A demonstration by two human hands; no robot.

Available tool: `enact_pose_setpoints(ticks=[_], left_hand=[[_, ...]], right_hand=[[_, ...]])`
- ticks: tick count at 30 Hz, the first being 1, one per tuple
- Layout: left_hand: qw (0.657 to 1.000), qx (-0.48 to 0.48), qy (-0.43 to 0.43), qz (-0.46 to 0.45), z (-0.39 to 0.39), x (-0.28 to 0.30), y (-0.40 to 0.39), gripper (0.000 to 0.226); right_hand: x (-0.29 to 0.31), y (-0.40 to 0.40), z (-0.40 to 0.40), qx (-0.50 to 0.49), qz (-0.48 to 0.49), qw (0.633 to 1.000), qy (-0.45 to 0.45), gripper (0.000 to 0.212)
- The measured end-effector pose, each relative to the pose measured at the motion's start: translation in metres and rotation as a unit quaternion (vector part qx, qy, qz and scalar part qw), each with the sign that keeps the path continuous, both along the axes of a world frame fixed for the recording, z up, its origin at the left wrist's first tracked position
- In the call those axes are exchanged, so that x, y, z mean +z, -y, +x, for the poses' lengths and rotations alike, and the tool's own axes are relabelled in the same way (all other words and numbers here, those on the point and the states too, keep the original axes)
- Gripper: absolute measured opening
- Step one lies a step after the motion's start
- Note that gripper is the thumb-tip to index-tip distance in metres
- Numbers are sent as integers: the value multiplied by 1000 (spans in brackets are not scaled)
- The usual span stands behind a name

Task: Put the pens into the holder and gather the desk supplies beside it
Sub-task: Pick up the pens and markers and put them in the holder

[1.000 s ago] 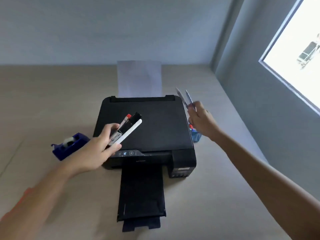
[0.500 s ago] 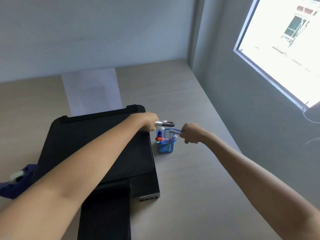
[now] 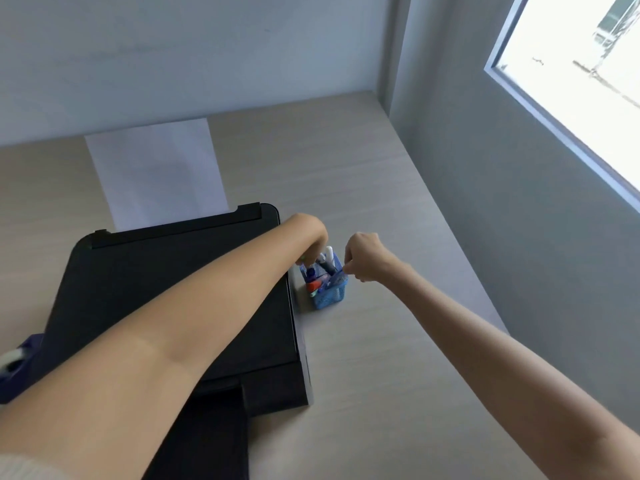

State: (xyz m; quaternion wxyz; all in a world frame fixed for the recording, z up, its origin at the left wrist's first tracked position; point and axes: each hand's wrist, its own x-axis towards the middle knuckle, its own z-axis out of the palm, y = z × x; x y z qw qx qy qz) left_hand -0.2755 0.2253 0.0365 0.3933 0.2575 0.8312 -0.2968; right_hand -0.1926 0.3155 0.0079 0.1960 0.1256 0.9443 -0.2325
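Note:
A small blue mesh holder (image 3: pixel 330 296) stands on the desk just right of the black printer. Several pens stick up from it, among them a white pen (image 3: pixel 329 255) and a red-capped marker (image 3: pixel 313 285). My left hand (image 3: pixel 310 237) reaches across the printer, its fingers closed on markers whose lower ends are inside the holder. My right hand (image 3: pixel 365 258) is at the holder's right rim, fingertips pinched on thin blue pens angled down into it. A dark blue tape dispenser (image 3: pixel 17 362) sits at the far left edge, partly hidden by my left arm.
The black printer (image 3: pixel 173 289) fills the desk's left middle, with its output tray out toward me. A white sheet (image 3: pixel 156 174) stands in its rear feed. A grey wall with a bright window (image 3: pixel 588 81) bounds the desk (image 3: pixel 363 358) on the right.
The left hand's markers have tipped from level above the holder to upright inside it. The right hand has lowered its pens to the rim. The view has moved closer.

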Motion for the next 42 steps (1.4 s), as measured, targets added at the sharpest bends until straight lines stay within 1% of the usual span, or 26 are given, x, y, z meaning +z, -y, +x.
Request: enact_pose_setpoints(ticks=[3,5,6,8,10,11,12,13,14,15,17,18,19,21,23,25,27,28,30,32,33,34,37,39,42], left_hand=[[997,45,14,61,0,-9,0,35],[991,69,21,113,-2,-15,2,38],[986,80,20,145,-5,-19,3,39],[975,105,7,194,-7,-22,5,27],[966,127,-15,227,-5,-24,8,15],[960,140,-19,243,-2,-25,10,16],[955,151,-21,255,-1,-27,11,16],[950,159,-23,267,1,-28,11,19],[949,166,-23,269,2,-29,10,27],[944,183,-14,275,1,-31,9,34],[925,249,23,286,2,-32,8,32],[913,284,44,290,3,-34,8,31],[896,327,54,295,3,-37,7,35],[878,375,68,289,7,-37,5,43],[863,399,86,297,11,-34,5,37],[850,421,98,300,12,-32,8,19],[838,444,120,294,13,-33,11,16],[833,455,132,286,14,-33,12,16],[831,461,132,282,18,-29,14,36],[850,427,109,290,29,-13,15,40],[857,410,95,297,34,-3,15,39],[858,405,80,306,37,5,14,39],[842,390,27,372,42,38,25,48],[824,372,-3,426,39,57,46,54],[783,339,-27,521,39,87,84,49]], right_hand=[[-11,6,2,-17,-21,999,-25,16],[-18,5,3,-50,-46,996,-54,14],[-22,4,4,-66,-52,994,-67,18],[-29,3,7,-80,-56,990,-98,34],[-35,6,13,-87,-60,989,-102,40],[-40,7,17,-100,-69,987,-103,35],[-48,8,20,-127,-83,982,-111,26],[-55,6,22,-168,-110,972,-125,21],[-61,5,24,-213,-135,959,-132,28],[-66,4,26,-256,-164,945,-125,33],[-76,3,30,-310,-232,919,-78,34],[-79,4,32,-322,-267,907,-48,32],[-83,5,33,-324,-295,898,-29,30],[-86,8,33,-306,-314,898,-30,30],[-88,9,30,-296,-313,902,-35,35],[-87,8,27,-290,-311,905,-32,36],[-84,6,25,-281,-304,910,-26,34],[-83,6,25,-274,-300,913,-22,32],[-79,6,26,-260,-287,922,-11,33],[-69,7,30,-251,-263,932,-15,35],[-61,8,32,-252,-247,935,-26,35],[-51,8,34,-255,-227,939,-44,36],[-18,14,33,-269,-188,937,-124,38],[11,28,28,-251,-173,934,-185,36],[51,52,17,-204,-156,935,-243,34]])
